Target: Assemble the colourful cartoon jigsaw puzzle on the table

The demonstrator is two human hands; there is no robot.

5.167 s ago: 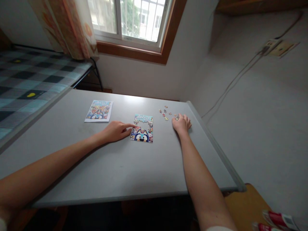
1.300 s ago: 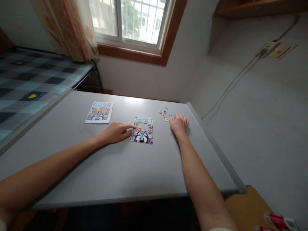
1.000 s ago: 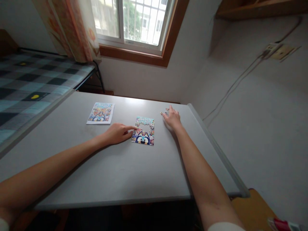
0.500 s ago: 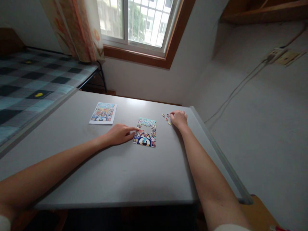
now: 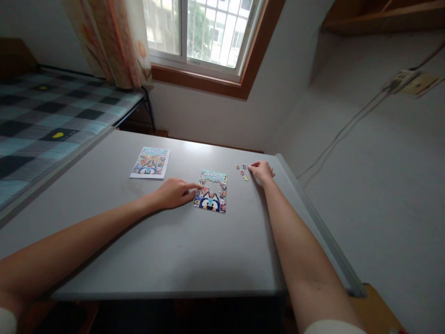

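A jigsaw puzzle (image 5: 210,202) lies flat on the table, with a gap in its upper middle where the grey tabletop shows through. The index finger of my left hand (image 5: 175,192) is stretched out and rests on the puzzle's left edge; its other fingers are loosely bent and hold nothing. To the right of the puzzle, several loose jigsaw pieces (image 5: 246,178) are scattered. Beside them, my right hand (image 5: 262,171) has its thumb and fingers pinched together on a jigsaw piece, mostly covered by the fingertips.
A printed picture sheet (image 5: 150,163) with the same design lies to the left on the grey table (image 5: 181,250). A bed (image 5: 69,111) stands beyond the table's left edge. At the right runs a wall with a socket (image 5: 405,82) and hanging cables.
My right hand has lifted and turned slightly, its fingers drawing into a pinch beside the loose pieces. My left hand keeps its place on the puzzle; the view has shifted a little.
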